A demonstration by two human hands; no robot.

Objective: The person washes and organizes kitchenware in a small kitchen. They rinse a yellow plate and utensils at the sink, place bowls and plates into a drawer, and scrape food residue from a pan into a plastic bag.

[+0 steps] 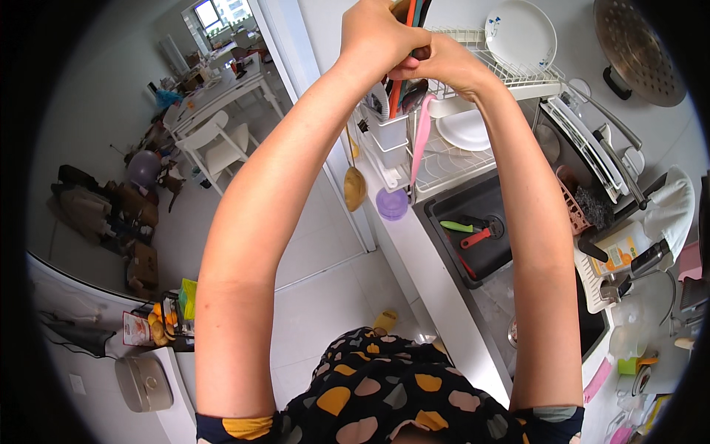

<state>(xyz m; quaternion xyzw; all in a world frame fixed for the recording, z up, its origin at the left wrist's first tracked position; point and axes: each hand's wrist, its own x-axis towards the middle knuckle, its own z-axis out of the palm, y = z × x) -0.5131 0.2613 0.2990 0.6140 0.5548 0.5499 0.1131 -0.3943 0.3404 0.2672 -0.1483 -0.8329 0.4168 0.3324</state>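
Note:
Both arms reach up to the top of the head view. My left hand (pixel 383 33) and my right hand (pixel 446 64) meet above a white utensil holder (pixel 390 133) on the dish rack's left side. Long utensils with orange handles (pixel 397 91) and dark ones pass between the hands; the fingers that would show a grip are partly hidden. A dark spoon-like utensil (pixel 415 95) stands in the holder by my right hand. A pink strip-shaped utensil (pixel 422 136) hangs beside it. The wire dish rack (pixel 477 75) holds a white plate with blue flowers (pixel 521 33) and another white plate (pixel 466 129).
Below the rack, a dark sink (pixel 471 261) holds green- and red-handled tools. A purple round container (pixel 391 203) sits on the counter edge (pixel 421 255). A perforated metal pan (pixel 640 50) hangs at right. At left are a white chair (pixel 213 144) and table.

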